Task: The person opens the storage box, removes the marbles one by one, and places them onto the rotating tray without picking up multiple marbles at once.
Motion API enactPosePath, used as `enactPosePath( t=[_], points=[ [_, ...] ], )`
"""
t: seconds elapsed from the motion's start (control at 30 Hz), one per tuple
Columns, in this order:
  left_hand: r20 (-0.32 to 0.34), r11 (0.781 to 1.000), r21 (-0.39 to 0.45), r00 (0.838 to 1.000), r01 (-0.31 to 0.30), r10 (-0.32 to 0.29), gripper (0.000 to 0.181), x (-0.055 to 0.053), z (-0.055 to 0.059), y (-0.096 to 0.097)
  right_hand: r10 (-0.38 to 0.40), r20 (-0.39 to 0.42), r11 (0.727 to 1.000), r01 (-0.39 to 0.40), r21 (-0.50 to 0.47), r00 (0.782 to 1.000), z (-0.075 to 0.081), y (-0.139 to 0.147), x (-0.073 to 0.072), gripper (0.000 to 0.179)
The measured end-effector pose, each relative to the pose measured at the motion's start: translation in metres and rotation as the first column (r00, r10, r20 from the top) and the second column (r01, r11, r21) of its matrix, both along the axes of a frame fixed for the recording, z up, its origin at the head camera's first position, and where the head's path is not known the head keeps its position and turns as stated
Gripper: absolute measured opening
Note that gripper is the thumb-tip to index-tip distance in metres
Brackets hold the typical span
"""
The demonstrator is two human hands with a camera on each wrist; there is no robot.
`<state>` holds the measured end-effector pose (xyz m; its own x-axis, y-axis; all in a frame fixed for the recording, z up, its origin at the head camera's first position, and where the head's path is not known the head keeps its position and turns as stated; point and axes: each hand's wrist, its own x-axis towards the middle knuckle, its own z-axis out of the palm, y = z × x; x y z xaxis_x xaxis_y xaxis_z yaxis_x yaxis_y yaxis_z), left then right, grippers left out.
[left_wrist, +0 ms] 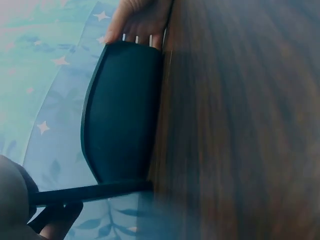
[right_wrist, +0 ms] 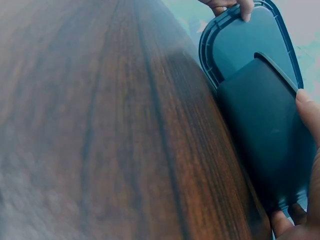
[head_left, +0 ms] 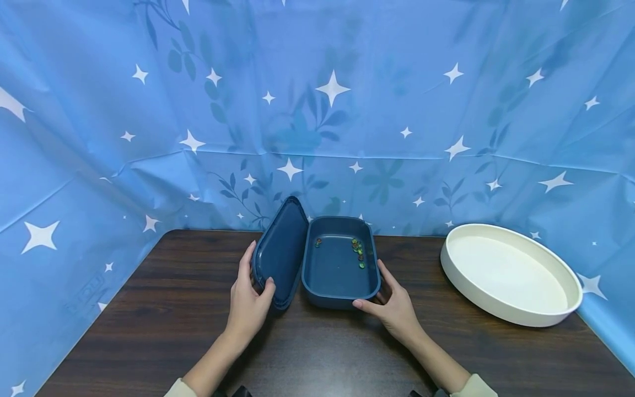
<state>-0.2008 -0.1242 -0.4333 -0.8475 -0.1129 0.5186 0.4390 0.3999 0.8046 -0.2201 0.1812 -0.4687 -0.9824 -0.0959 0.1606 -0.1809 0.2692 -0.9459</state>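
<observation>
Two bare hands work at a dark blue box (head_left: 334,273), which sits upright on the wooden table (head_left: 149,331), and I take that box as my landmark. Just left of it, the left hand (head_left: 249,303) grips a matching lid (head_left: 283,255), thumb on the near edge; the lid stands tilted on its side close along the box, though I cannot tell whether the two touch. At the box's near right corner, the right hand (head_left: 395,314) holds the wall, thumb at the rim. Several small green and brown pieces (head_left: 361,266) lie inside the box, most toward its right wall. Well to the box's right rests a round white tray (head_left: 506,311); behind the box hangs a blue star-patterned cloth (head_left: 382,182).
</observation>
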Motion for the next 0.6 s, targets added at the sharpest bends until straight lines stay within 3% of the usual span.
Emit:
enactPosePath(
  t=[0.23,0.37,0.5,0.6],
  points=[
    [0.146,0.990,0.133,0.988,0.037,-0.056,0.065,-0.004,0.009,-0.009,-0.002,-0.007,1.000,0.002,0.024,1.000,-0.001,0.000,0.000,0.106],
    [0.223,0.988,0.153,0.974,0.005,-0.039,0.064,-0.007,0.011,-0.015,-0.001,-0.008,1.000,0.001,0.018,1.000,0.000,-0.001,0.002,0.105],
    [0.261,0.996,0.038,0.963,-0.081,0.068,0.069,-0.011,0.013,-0.021,-0.001,-0.010,1.000,0.001,0.012,1.000,0.001,-0.002,0.002,0.105],
    [0.272,0.983,-0.101,0.946,-0.152,0.174,0.069,-0.013,0.014,-0.025,-0.002,-0.010,1.000,0.002,0.013,1.000,0.001,-0.002,0.002,0.105]
  ],
)
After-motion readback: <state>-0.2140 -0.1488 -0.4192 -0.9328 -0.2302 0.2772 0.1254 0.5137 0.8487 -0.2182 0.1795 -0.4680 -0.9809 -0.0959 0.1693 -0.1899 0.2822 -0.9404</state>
